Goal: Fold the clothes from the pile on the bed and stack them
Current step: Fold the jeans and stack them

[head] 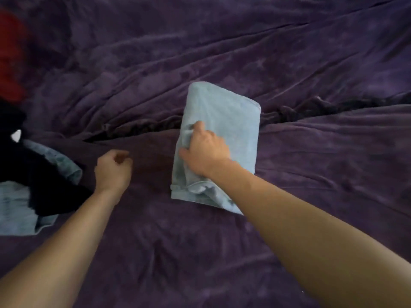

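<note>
**Folded piece ready for stacking**

The folded pale-blue cotton garment [224,121] lies mid-bed on the crumpled purple velvet bedspread [311,74]. The right hand [205,151] grips its left edge. The left hand [113,167] is curled and empty. Supporting it from underneath should keep the folds together.

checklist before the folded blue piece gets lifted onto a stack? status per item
1. Grip: right hand grips the folded blue garment: ok.
2. Fold tidy: not ok, the near end is bunched loose by the wrist.
3. Support free: left hand has curled fingers and holds nothing: ok.
4. Stack to land on: cannot tell, none in view.
5. Pile apart from the fold: ok, black garment and red garment lie far left on the purple bedspread.
</note>
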{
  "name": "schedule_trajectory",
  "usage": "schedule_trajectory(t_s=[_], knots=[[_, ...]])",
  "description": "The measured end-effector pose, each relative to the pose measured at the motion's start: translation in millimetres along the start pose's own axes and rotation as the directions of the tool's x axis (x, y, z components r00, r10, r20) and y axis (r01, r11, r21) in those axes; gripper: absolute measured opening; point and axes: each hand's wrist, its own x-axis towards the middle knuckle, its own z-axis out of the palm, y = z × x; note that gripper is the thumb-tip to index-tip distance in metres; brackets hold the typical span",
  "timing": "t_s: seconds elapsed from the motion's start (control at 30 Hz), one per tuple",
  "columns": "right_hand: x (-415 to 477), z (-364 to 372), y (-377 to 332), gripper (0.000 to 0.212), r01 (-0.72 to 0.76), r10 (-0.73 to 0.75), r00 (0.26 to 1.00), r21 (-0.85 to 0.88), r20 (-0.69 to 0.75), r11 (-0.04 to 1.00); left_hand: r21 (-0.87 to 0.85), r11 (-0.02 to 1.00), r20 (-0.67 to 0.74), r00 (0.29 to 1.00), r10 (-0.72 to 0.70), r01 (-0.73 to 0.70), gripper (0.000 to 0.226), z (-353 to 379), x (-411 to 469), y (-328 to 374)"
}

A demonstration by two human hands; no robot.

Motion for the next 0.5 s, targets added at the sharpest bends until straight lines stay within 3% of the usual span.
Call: schedule_trajectory(t_s=[0.07, 0.1, 0.13, 0.2, 0.27, 0.3, 0.37, 0.5], knots=[[11.4, 35.7, 2.7, 0.046, 0.050, -0.052, 0.989, 0.013, 0.136, 0.999, 0.008, 1.000, -0.017, 1.000, 0.004, -0.004, 0.027, -2.9, 2.9, -4.6], [10.6, 45.3, 10.2, 0.042, 0.093, -0.100, 0.986, 0.061, 0.132, 0.994, 0.017, 1.000, -0.016, 1.000, 0.011, -0.011, 0.027, -1.3, -1.6, 1.8], [5.9, 49.2, 20.4, 0.036, 0.145, -0.151, 0.988, 0.128, 0.042, 0.981, 0.042, 0.998, -0.005, 0.999, 0.044, -0.043, 0.024, 2.9, -8.2, 10.9], [-5.0, 46.8, 51.3, 0.030, 0.205, -0.153, 0.945, 0.158, -0.290, 0.966, 0.097, 0.980, -0.001, 0.984, 0.177, -0.176, 0.028, 20.8, -20.0, 29.3], [-13.1, 38.8, 88.6, 0.035, 0.095, -0.053, 0.863, 0.059, -0.502, 0.994, 0.090, 0.958, 0.044, 0.962, 0.270, -0.273, 0.043, 49.1, -34.3, 48.0], [-15.5, 34.9, 105.1, 0.043, -0.007, 0.021, 0.855, 0.029, -0.518, 1.000, 0.089, 0.951, 0.099, 0.953, 0.287, -0.296, 0.051, 65.4, -37.9, 52.2], [-14.4, 35.1, 127.0, 0.061, -0.186, 0.191, 0.891, 0.051, -0.412, 0.981, 0.170, 0.923, 0.216, 0.927, 0.308, -0.346, 0.064, 95.1, -39.7, 50.0], [-3.6, 73.8, 129.7, 0.078, -0.198, 0.190, 0.937, 0.000, -0.292, 0.980, 0.443, 0.671, 0.272, 0.802, 0.532, -0.595, 0.072, 120.7, -26.5, 5.1]])
